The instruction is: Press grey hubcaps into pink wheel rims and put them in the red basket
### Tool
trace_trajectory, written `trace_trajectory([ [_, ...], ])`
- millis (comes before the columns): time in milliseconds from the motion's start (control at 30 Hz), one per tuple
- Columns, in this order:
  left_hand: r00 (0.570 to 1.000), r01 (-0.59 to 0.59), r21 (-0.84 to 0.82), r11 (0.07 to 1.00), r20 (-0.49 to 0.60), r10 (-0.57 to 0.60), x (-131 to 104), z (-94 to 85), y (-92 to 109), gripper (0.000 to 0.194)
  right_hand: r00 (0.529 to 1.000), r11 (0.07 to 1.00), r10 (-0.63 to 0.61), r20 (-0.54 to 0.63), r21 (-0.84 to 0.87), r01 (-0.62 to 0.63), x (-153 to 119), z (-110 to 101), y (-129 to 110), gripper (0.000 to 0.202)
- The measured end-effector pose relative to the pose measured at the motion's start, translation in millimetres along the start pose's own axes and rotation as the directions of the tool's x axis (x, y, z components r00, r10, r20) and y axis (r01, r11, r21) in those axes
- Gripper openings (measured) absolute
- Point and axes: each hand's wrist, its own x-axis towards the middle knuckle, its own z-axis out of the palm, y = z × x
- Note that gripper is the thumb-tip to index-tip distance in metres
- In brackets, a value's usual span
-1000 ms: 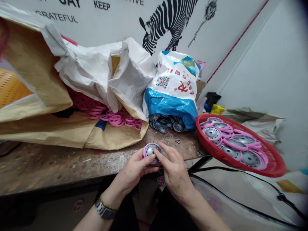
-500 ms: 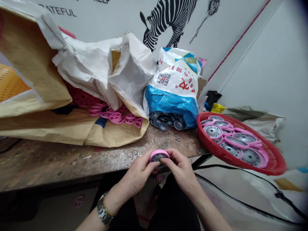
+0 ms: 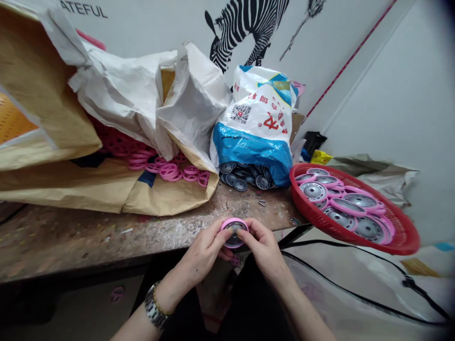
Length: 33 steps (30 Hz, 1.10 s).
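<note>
Between my two hands is a small toy wheel, a grey hubcap disc set in a pink ring (image 3: 234, 240), held at the table's front edge. My left hand (image 3: 209, 241) grips its left side, thumb pressed on the grey face. My right hand (image 3: 260, 240) grips the right side, its thumb also on the disc. The fingers behind the wheel are partly hidden. Loose pink rings (image 3: 169, 171) lie in the mouth of a paper sack (image 3: 170, 202) at the left. Grey discs (image 3: 240, 184) spill from a blue and white bag (image 3: 254, 142) straight ahead.
A red basket (image 3: 408, 239) at the right holds several pink-rimmed grey wheels. Small bits are scattered on the worn tabletop (image 3: 152, 239). A black strap (image 3: 362, 279) hangs below the basket. A pink ring (image 3: 117, 294) lies on the floor.
The wheel has tilted so its grey face shows more fully. My left thumb has moved up onto the disc beside the right one. The view has shifted slightly.
</note>
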Motion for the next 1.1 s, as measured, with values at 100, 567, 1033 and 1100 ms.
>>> trace_trajectory([
  [100,0.999,-0.026,0.099,0.995,-0.03,0.029,-2,0.3,1,0.042,0.999,0.998,-0.026,0.02,-0.065,0.027,-6,2,-2,0.029],
  [567,0.99,-0.103,0.175,0.979,0.112,0.084,-3,18.1,9,0.037,0.989,0.844,-0.143,0.048,-0.516,0.147,-19,-30,-42,0.03],
  [1033,0.99,-0.13,0.342,0.931,-0.013,0.143,7,-9.5,9,0.04,0.81,0.611,-0.278,-0.516,-0.746,-0.266,99,-201,-134,0.033],
  [1100,0.99,-0.113,0.357,0.927,-0.041,0.137,7,-13.5,12,0.04,0.83,0.585,-0.244,-0.501,-0.759,-0.286,114,-206,-128,0.031],
])
